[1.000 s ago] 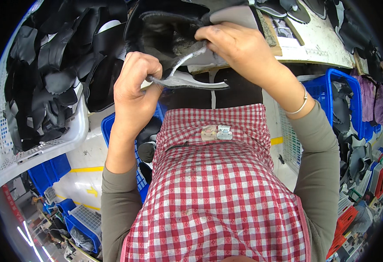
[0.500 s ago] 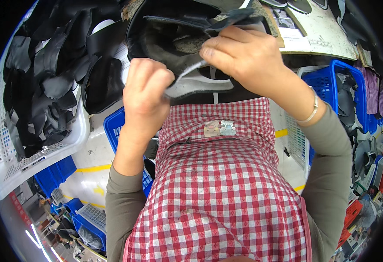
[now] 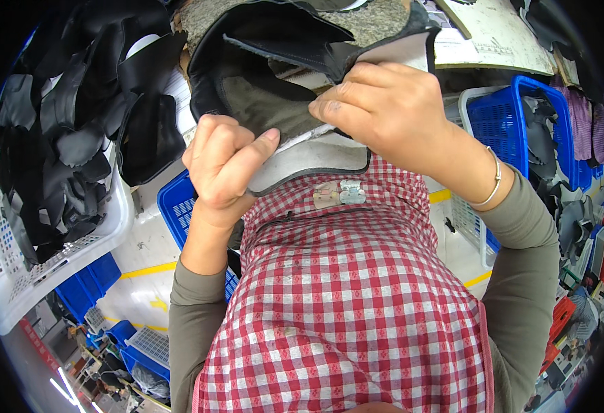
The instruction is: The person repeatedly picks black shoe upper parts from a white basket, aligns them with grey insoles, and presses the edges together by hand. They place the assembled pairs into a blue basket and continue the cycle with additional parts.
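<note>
Left hand [image 3: 220, 162] and right hand [image 3: 388, 103] pinch the upper [image 3: 257, 103] on its side nearest the apron [image 3: 343, 282]. Likely light and limp, it seems best held by its pale ridge [image 3: 302, 140].

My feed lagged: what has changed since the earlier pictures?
The left hand and right hand have come nearer the checked apron, drawing the black piece along. Its pale flap, a narrow band a second ago, now shows broad. Nothing was let go; both hands keep their grip. The white basket at left stays put.
</note>
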Action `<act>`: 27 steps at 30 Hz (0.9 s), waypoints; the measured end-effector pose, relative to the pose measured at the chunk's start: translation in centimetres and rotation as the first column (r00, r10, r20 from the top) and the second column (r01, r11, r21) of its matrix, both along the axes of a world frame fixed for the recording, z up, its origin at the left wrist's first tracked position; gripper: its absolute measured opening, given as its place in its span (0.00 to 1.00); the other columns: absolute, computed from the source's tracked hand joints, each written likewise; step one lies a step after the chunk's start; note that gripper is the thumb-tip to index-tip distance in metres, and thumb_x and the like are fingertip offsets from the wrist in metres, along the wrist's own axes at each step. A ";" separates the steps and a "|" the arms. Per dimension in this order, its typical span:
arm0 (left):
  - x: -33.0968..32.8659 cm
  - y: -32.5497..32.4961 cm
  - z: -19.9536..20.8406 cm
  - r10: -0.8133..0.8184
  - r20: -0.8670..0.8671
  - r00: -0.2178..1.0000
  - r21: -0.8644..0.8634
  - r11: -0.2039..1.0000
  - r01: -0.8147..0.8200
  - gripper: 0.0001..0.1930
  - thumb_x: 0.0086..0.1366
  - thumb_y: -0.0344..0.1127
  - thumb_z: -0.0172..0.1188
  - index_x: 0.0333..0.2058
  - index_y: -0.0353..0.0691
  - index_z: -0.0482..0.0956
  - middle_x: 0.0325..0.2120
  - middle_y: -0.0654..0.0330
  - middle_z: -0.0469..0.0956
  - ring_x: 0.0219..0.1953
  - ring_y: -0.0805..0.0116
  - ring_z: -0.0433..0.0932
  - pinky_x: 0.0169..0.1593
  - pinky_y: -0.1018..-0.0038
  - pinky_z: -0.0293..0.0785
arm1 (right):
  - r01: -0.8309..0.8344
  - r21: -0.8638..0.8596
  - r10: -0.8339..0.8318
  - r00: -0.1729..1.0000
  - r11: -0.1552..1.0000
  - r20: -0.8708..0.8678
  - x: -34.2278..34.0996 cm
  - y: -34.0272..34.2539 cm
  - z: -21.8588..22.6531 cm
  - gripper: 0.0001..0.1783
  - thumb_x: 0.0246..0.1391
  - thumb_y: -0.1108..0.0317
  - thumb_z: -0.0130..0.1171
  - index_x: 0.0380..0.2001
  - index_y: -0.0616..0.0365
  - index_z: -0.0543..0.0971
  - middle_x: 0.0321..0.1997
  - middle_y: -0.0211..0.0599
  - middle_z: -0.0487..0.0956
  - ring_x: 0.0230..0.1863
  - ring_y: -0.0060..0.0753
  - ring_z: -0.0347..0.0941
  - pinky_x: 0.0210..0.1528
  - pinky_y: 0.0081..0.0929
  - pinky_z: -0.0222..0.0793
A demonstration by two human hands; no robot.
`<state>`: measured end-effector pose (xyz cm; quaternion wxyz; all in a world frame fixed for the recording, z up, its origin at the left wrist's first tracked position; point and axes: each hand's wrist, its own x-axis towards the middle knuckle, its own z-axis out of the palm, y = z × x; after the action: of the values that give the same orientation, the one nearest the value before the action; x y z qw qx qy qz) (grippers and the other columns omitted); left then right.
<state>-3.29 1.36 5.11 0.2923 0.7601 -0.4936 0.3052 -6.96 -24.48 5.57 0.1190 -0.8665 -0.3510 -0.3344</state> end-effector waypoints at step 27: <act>-2.6 -6.6 6.8 -0.295 -0.582 0.758 0.125 0.888 0.442 0.25 0.60 0.40 0.74 0.51 0.36 0.79 0.46 0.51 0.80 0.50 0.52 0.80 0.55 0.59 0.76 | 0.376 0.902 0.363 0.827 0.211 -0.429 8.9 -0.4 0.2 0.15 0.56 0.57 0.76 0.32 0.59 0.88 0.28 0.25 0.85 0.26 0.15 0.73 0.28 0.18 0.67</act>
<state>-5.92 -5.20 11.94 0.3754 0.7329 -0.5647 -0.0553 1.97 -24.84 5.81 0.7318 -0.6493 -0.0042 -0.2070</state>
